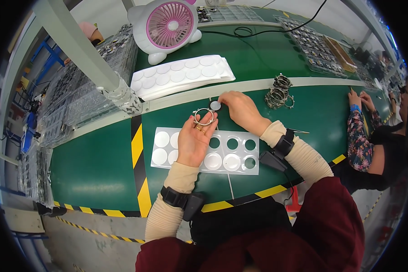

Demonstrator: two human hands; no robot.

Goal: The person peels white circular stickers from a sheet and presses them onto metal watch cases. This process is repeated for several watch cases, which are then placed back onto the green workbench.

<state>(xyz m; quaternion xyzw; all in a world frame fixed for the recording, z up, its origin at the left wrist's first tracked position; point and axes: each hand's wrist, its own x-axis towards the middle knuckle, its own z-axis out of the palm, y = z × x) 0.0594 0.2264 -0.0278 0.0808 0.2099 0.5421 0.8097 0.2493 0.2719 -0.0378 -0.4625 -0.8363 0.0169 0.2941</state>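
My left hand [192, 143] is turned palm up above a sheet of round stickers [204, 171]. A thin round metal ring, like a watch case [203, 117], rests against its fingers and is held there. My right hand [242, 110] is closed in a pinch, knuckles up. Its fingertips meet the edge of a small dark-rimmed disc with a pale face [215, 105], just beyond the ring. The exact grip on the disc is partly hidden. On the sheet, several white circles remain at the left and middle, while several holes at the right show the green table.
A stack of similar metal rings [279, 93] stands to the right, with tweezers [299, 131] nearer. More white sticker sheets [181, 75] lie behind the pale table divider [177, 100], below a white and pink fan [165, 27]. Parts trays [315, 50] and a co-worker's arm [360, 131] are at right.
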